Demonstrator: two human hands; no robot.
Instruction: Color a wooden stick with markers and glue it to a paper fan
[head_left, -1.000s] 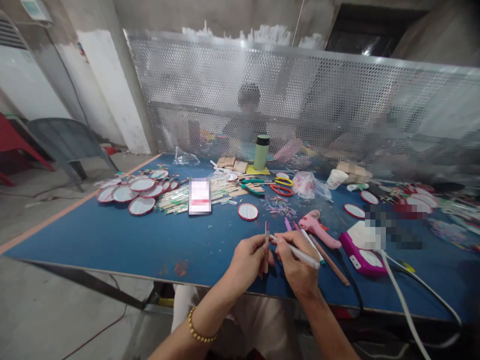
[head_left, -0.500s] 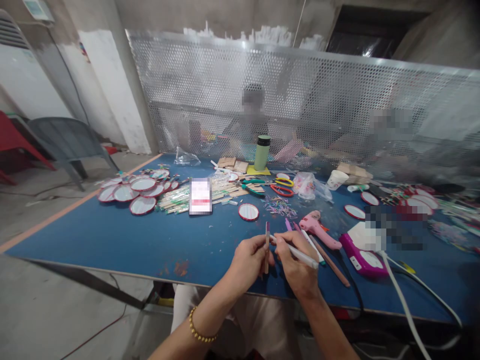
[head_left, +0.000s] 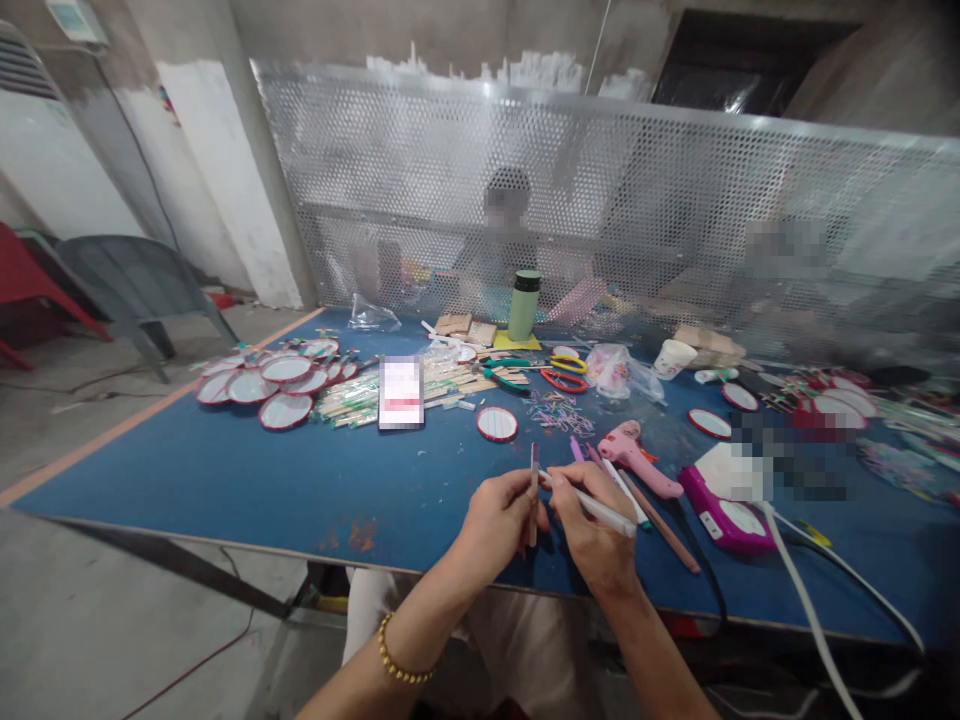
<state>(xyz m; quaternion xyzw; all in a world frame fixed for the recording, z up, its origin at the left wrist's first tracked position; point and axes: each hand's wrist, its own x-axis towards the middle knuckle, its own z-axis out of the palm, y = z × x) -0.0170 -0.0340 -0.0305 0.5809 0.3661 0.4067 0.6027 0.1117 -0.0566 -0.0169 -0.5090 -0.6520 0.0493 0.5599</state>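
My left hand [head_left: 491,520] is closed around a flat wooden stick [head_left: 535,458], held upright near the table's front edge. The stick's upper end is dark purple. A white marker pen [head_left: 606,514] is gripped in my right hand [head_left: 600,545], slanting down to the right. Its tip end meets the stick or lies just beside it; the contact point is too small to make out. Beyond my hands rests a round white disc with a red rim [head_left: 497,424]. Right of them lie a pink glue gun [head_left: 637,460], several pens, and a brown stick [head_left: 664,525].
Red-rimmed discs [head_left: 285,410] are piled at left, beside a bundle of wooden sticks [head_left: 349,403] and a lit phone [head_left: 401,395]. Pliers [head_left: 506,378], a green bottle [head_left: 524,308] and a paper cup [head_left: 673,358] stand farther back. A purple box [head_left: 724,525] with white cables sits at right.
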